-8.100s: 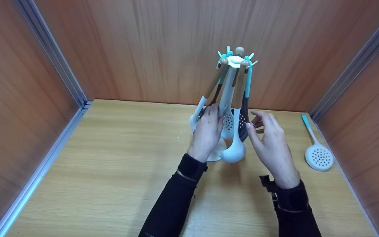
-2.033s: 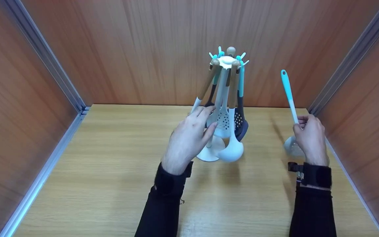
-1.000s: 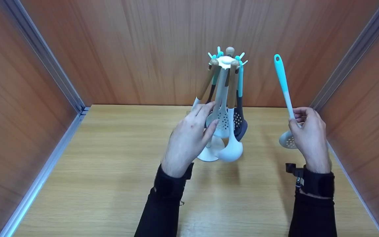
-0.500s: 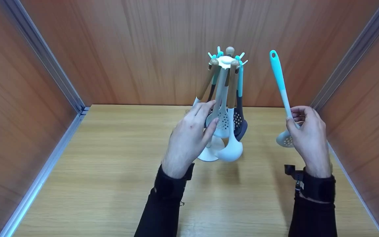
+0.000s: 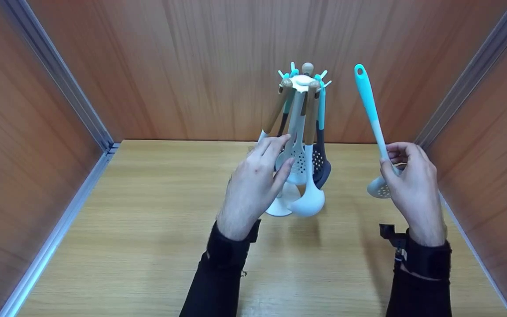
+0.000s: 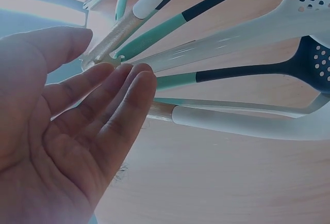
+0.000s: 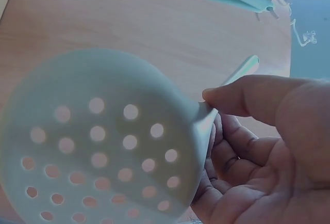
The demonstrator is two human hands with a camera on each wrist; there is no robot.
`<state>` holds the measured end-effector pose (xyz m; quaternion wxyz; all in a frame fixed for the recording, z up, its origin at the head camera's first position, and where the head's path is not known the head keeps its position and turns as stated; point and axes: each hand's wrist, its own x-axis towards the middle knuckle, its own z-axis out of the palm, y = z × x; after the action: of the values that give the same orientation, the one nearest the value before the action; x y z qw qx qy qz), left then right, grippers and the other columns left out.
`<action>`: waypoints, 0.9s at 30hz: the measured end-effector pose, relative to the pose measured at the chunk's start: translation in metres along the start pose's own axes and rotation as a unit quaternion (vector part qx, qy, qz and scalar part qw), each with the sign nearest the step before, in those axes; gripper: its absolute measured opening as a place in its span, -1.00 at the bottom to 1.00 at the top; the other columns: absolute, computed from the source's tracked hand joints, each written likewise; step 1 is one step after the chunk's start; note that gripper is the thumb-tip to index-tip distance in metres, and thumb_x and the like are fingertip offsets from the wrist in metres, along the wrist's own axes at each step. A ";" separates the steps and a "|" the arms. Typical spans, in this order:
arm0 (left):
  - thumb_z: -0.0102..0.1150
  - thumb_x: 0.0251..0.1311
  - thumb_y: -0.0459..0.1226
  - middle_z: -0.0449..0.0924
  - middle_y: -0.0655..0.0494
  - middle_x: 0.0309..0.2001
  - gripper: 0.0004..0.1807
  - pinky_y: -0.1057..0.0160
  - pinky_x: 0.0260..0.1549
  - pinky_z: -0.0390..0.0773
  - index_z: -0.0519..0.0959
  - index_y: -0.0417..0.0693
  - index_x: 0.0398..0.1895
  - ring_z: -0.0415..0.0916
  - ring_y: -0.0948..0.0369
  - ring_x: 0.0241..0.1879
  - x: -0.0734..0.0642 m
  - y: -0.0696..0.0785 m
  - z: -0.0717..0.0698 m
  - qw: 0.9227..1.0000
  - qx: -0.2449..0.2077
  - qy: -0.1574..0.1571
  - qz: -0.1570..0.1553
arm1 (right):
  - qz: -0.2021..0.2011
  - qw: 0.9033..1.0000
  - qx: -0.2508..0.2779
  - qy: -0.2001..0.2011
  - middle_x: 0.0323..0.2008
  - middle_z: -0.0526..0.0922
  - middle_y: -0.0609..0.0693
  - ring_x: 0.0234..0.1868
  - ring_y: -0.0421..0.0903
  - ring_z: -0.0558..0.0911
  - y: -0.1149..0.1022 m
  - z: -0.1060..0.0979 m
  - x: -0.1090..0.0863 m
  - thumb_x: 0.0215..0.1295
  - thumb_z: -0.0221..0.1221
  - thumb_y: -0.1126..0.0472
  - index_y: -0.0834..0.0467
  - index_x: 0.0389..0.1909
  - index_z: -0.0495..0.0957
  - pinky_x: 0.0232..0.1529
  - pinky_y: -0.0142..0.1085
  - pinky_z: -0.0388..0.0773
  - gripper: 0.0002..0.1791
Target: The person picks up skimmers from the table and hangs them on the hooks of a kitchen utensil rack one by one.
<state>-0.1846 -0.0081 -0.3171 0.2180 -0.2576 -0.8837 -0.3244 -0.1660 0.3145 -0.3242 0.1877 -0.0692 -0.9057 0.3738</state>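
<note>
Upright in my right hand (image 5: 414,189) is a skimmer with a turquoise handle (image 5: 367,94) and a pale perforated head. Thumb and fingers pinch it low on its stem, just above the head (image 7: 77,79). My left hand (image 5: 249,185) is beside a white utensil rack (image 5: 303,82), its fingers loosely extended at the hanging tools and holding none of them. From the rack hang a white ladle (image 5: 308,202) with a wooden handle, a white slotted tool (image 5: 296,174), dark perforated tools (image 5: 322,169) and others. The left hand partly hides the tools behind it.
The rack's round white base (image 5: 280,209) stands on a pale wooden table (image 5: 170,198). Wooden panels (image 5: 200,70) enclose the back and both sides, with grey metal strips (image 5: 66,75) along the corners. The right panel (image 5: 491,185) is close to the right hand.
The skimmer, lying on the table at the right earlier, is now raised upright in the right hand and has drifted left. The left hand has let go of the rack's post and hardly moves since.
</note>
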 end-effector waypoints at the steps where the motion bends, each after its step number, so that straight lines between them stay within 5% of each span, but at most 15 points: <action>1: 0.31 0.78 -0.14 0.77 -0.09 0.42 -0.47 0.08 0.25 0.92 0.59 -0.12 0.64 0.85 0.01 0.28 0.000 0.000 0.000 1.000 0.001 0.001 0.001 | -0.003 1.000 0.001 0.002 0.28 0.67 0.25 0.25 0.01 0.62 -0.001 0.000 -0.001 0.75 0.24 0.29 0.33 0.48 0.59 0.18 -0.55 0.45 -0.58; 9: 0.33 0.77 -0.13 0.79 -0.07 0.38 -0.49 0.11 0.25 0.91 0.61 -0.10 0.62 0.84 0.04 0.26 -0.001 0.004 0.001 1.000 0.006 0.020 0.005 | -0.035 0.999 0.017 0.020 0.18 0.72 0.16 0.09 -0.21 0.59 -0.012 0.003 -0.009 0.70 0.28 0.34 0.29 0.38 0.67 0.05 -0.70 0.49 -0.65; 27: 0.36 0.75 -0.12 0.79 -0.07 0.37 -0.47 0.11 0.33 0.88 0.62 -0.10 0.62 0.82 0.03 0.25 -0.001 0.011 0.003 0.998 -0.025 0.053 -0.001 | -0.074 0.997 0.025 0.017 0.12 0.73 0.19 0.09 -0.10 0.60 -0.032 0.005 -0.025 0.65 0.32 0.41 0.33 0.31 0.68 0.03 -0.72 0.46 -0.69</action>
<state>-0.1773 0.0008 -0.3145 0.2573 -0.2447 -0.8628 -0.3599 -0.1440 0.2821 -0.3125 0.2321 -0.0034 -0.8955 0.3797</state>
